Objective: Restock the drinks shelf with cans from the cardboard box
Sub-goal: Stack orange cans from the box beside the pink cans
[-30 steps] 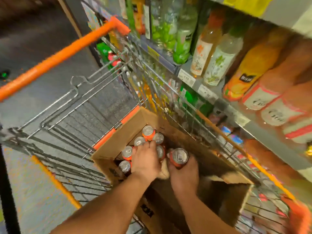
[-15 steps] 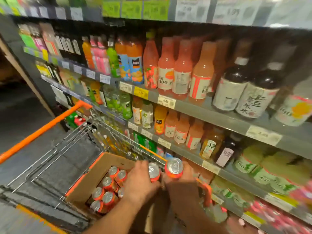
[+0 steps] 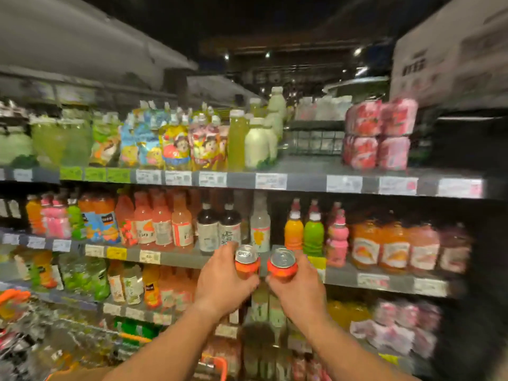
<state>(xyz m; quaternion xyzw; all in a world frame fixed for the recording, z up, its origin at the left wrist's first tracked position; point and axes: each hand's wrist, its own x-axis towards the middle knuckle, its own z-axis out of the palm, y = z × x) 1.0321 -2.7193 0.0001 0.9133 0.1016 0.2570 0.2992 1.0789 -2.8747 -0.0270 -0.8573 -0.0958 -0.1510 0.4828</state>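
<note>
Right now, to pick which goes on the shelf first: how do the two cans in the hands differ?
The left can, gripped by the left hand, sits slightly higher and shows less of its lid. The right can, gripped by the right hand, tips its silver lid more toward the camera, so that lid looks rounder. Both are orange cans with silver tops, held unplaced in front of the shelf edge.

Two cans at frame centre: left can (image 3: 246, 261) orange-red body, silver top; right can (image 3: 282, 265) the same. Shelf edge (image 3: 242, 180) grey, with white and green price tags. Upper-right packs (image 3: 379, 134) pink. Lower-left trolley handle (image 3: 12, 295) orange.
</note>
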